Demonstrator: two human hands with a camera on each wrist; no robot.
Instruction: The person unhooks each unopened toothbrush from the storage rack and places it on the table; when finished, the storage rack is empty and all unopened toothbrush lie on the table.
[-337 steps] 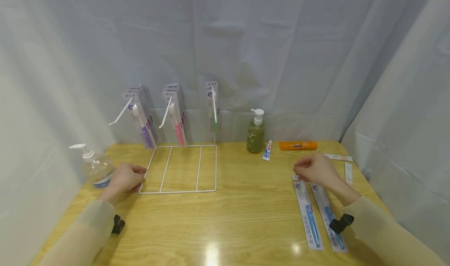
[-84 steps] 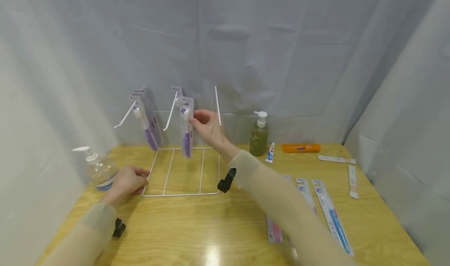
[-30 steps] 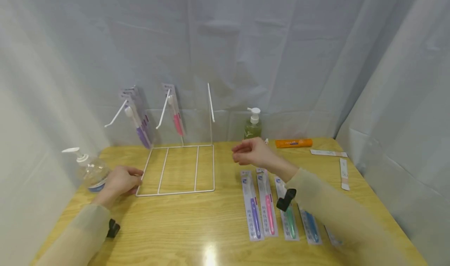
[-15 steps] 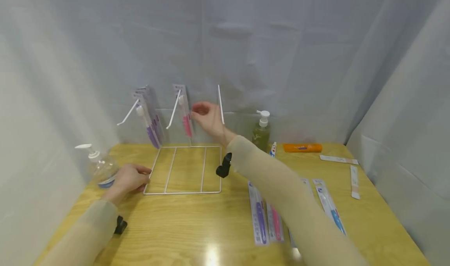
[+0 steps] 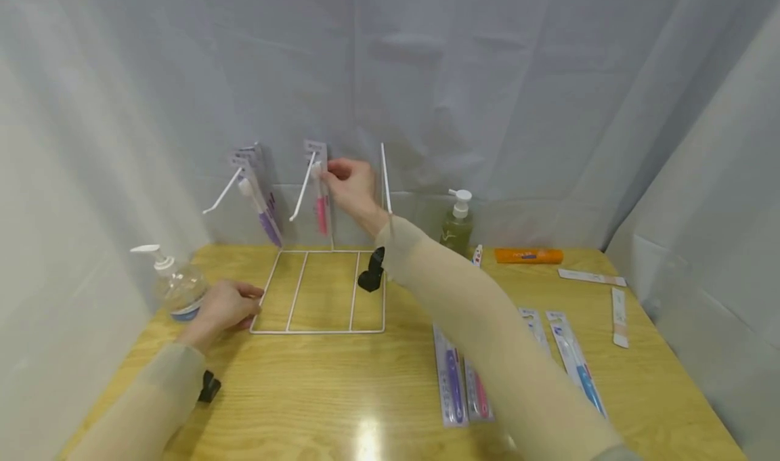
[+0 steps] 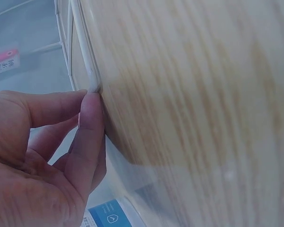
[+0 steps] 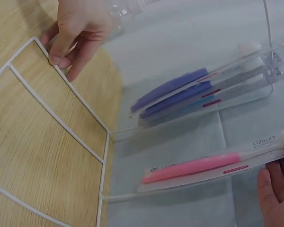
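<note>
The left hand [image 5: 225,306] pinches the left side of the white rack [image 5: 297,292]; the right hand [image 5: 356,187] pinches the pink toothbrush [image 5: 321,215] at the middle hook [image 5: 302,187].

A wood-grain counter [image 5: 305,393] supports a wire rack [image 5: 317,332] and two pump bottles [image 5: 181,288]. Packaged toothbrushes [image 5: 453,386], an orange tube [image 5: 529,256] and slim strips [image 5: 619,315] lie at right.

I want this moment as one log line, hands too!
left hand: pinches wire rack | right hand: pinches pink toothbrush pack | purple toothbrush: hangs from left hook
</note>
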